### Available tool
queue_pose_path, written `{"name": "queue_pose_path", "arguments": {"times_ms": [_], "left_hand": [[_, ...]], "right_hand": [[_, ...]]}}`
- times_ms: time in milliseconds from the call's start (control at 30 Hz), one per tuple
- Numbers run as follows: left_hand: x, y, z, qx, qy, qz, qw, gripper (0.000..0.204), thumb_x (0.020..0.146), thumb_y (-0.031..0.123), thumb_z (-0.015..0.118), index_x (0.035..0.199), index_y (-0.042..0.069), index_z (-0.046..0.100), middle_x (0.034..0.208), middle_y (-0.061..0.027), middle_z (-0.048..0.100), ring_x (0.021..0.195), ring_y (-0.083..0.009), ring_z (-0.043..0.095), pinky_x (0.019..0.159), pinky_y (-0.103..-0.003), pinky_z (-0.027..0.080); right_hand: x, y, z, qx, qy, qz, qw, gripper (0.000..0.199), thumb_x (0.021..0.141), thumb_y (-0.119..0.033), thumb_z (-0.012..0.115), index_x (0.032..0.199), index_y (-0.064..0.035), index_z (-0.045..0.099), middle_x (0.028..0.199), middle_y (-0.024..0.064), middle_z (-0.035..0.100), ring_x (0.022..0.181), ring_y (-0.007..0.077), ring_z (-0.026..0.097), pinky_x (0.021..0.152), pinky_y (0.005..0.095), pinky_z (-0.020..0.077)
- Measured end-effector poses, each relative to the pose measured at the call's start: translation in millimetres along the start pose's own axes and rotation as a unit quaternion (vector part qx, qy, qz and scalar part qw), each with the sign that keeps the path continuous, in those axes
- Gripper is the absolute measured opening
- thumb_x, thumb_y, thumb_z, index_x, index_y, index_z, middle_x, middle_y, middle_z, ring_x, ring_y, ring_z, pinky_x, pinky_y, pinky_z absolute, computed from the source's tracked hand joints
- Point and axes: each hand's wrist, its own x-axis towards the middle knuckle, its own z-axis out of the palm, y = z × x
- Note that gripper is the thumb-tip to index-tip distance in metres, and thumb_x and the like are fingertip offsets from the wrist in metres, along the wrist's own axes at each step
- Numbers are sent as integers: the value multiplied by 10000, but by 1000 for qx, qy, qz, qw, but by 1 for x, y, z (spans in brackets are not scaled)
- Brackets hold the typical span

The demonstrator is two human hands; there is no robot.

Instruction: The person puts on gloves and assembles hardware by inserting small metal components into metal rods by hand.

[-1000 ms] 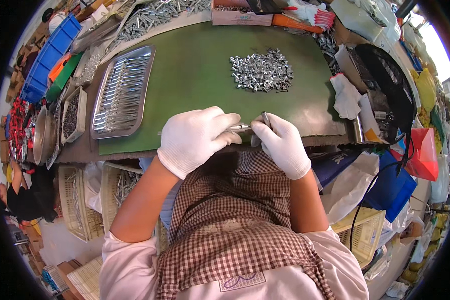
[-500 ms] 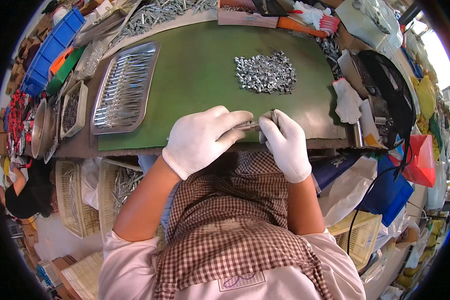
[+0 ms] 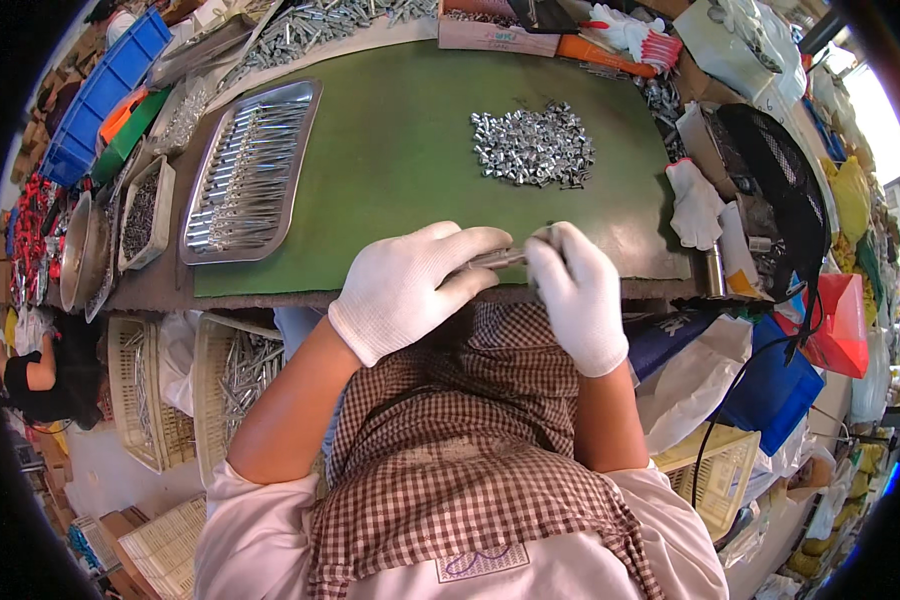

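My left hand (image 3: 410, 287), in a white knit glove, is closed around a slim silver metal rod-shaped part (image 3: 500, 259). The part sticks out to the right between thumb and forefinger, just above the near edge of the green mat (image 3: 390, 150). My right hand (image 3: 582, 305), gloved alike, is at the part's free end with thumb and fingers pinched together. Whatever they grip is hidden. Beyond the hands lies a pile of small silver metal sleeves (image 3: 533, 146). To the left stands a metal tray (image 3: 232, 256) holding rows of slender silver parts.
Left of the tray is a bin of small dark parts (image 3: 148, 215). At the right edge lie a spare white glove (image 3: 694, 205) and a black mesh object (image 3: 770, 170). A pink-sided box (image 3: 495, 38) sits at the back. Crates (image 3: 210, 390) stand below the table; another person is at far left.
My right hand has shifted slightly right and down. The small metal piece that stood up at its fingertips no longer shows plainly. My left hand keeps its hold on the rod-shaped part.
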Motion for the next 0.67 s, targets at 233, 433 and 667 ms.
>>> {"name": "queue_pose_path", "arguments": {"times_ms": [233,433,667], "left_hand": [[-2,2,-2,-21,-7,-17,1000,358,883,209,714,1239,187,687,980,-75,698,844,-280,689,737,-357,552],[-5,-2,0,-12,-1,-17,1000,320,876,177,704,1196,183,704,961,-73,699,824,-274,686,726,-356,553],[-6,2,-3,77,-43,-56,995,317,865,173,703,1181,172,703,956,-79,700,822,-277,694,714,-349,558]], "right_hand": [[0,-4,-7,-12,13,63,998,165,940,-135,658,907,18,606,714,173,554,610,235,539,626,336,463],[0,2,-5,14,1,-15,1000,143,931,-109,675,927,11,598,705,120,544,614,185,512,625,316,462],[12,12,-12,-31,-6,-24,999,147,932,-118,674,1005,4,634,790,165,627,712,230,628,702,331,502]]}}
